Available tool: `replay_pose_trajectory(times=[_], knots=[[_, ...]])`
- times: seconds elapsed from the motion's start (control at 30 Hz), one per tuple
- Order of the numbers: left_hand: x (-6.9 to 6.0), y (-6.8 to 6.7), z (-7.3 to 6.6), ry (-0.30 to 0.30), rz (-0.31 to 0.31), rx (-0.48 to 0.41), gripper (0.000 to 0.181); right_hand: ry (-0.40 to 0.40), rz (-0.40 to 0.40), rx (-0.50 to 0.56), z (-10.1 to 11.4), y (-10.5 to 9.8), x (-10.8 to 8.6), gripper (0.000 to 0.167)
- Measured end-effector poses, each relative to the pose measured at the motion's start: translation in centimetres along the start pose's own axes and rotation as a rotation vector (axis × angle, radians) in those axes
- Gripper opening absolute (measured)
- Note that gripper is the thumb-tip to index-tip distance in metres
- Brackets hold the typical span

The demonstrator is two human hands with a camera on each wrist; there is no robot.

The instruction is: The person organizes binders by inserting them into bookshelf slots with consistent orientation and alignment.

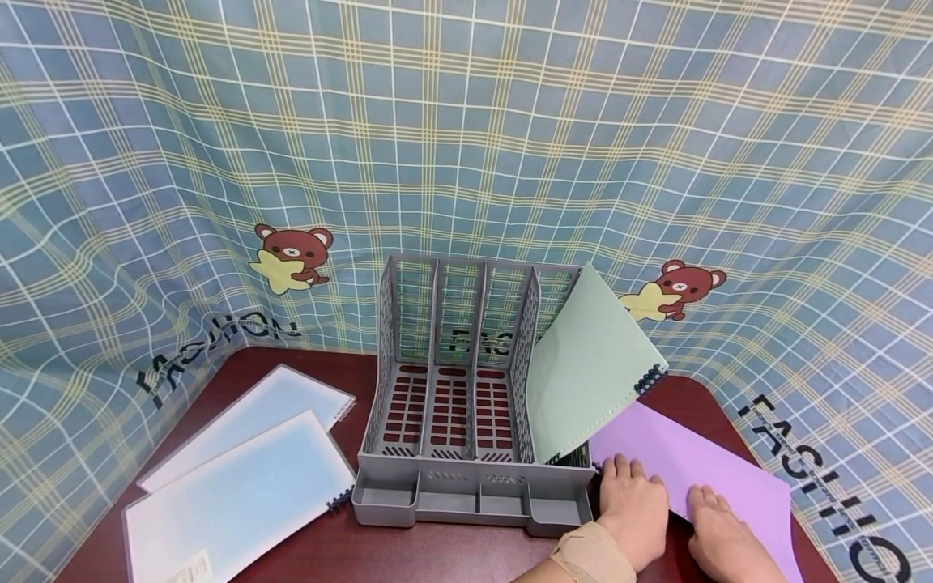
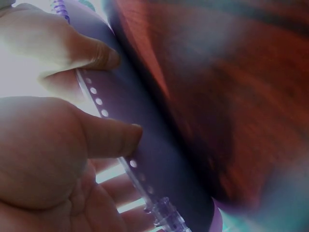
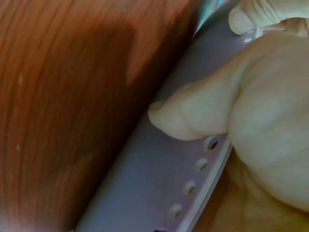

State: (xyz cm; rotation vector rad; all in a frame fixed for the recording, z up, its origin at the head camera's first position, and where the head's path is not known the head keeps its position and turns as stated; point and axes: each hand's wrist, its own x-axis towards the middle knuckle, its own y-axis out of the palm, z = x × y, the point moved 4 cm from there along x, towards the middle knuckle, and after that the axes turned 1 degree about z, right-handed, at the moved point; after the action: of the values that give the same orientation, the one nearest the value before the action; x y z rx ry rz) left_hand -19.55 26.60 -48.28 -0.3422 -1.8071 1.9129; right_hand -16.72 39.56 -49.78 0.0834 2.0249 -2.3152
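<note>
Thumbs on top and fingers underneath, the left hand (image 1: 631,506) and the right hand (image 1: 725,534) both pinch the punched edge of a purple ring-bound notebook (image 1: 700,457). It lies just right of the gray four-bay file organizer (image 1: 397,467).

A light-green ring-bound notebook (image 1: 586,364) is in the organizer's rightmost bay, tilted so that its dark-ringed corner juts past the right wall. By that count, one of four notebooks is in; the purple one and two pale-blue ones remain out. Those two, a front notebook (image 1: 248,486) and a rear notebook (image 1: 255,417), overlap on the dark red tabletop (image 1: 437,555) left of the organizer.

The front notebook carries a small label (image 1: 193,567), its print too small to read. On the plaid curtain (image 1: 466,162), "FASHION" reads left of the organizer and "FASHIO" right of it; behind it, similar lettering is partly blocked.
</note>
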Motion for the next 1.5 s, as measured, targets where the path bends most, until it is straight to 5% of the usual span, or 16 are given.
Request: replay_pose_trajectory(times=[0.27,0.43,0.6,0.73,0.83,0.97,1.2,1.4,1.5], knots=[[-0.4,-1.9,0.0,0.053,-0.104,-0.041,0.043,-0.047,-0.085,-0.001,-0.2,-1.3,-0.4,0.06],[-1.9,-5.9,0.4,0.157,-0.231,-0.102,0.033,-0.091,-0.223,0.049,-0.5,-2.3,-0.6,0.041],[-3.6,-10.0,1.7,0.232,-0.429,-0.147,0.018,-0.067,-0.264,0.12,-0.9,-4.1,-1.1,0.017],[-4.9,-12.9,3.7,0.238,-0.557,-0.209,0.024,-0.049,-0.322,0.116,-1.1,-5.8,-1.5,0.029],[-5.6,-14.6,6.1,0.228,-0.601,-0.326,0.035,-0.009,-0.381,0.12,-1.1,-7.1,-2.0,0.044],[-6.3,-16.3,9.6,0.183,-0.655,-0.492,0.042,0.065,-0.386,0.148,-1.5,-8.9,-3.0,0.042],[-7.1,-16.9,14.2,0.088,-0.768,-0.62,0.039,0.105,-0.387,0.221,-1.7,-11.7,-4.0,0.027],[-6.9,-15.9,17.3,0.005,-0.718,-0.64,0.04,0.287,-0.34,0.411,-2.5,-12.6,-5.1,0.048],[-6.7,-15.6,19.2,-0.05,-0.666,-0.692,0.041,0.386,-0.381,0.542,-2.4,-12.8,-5.5,0.053]])
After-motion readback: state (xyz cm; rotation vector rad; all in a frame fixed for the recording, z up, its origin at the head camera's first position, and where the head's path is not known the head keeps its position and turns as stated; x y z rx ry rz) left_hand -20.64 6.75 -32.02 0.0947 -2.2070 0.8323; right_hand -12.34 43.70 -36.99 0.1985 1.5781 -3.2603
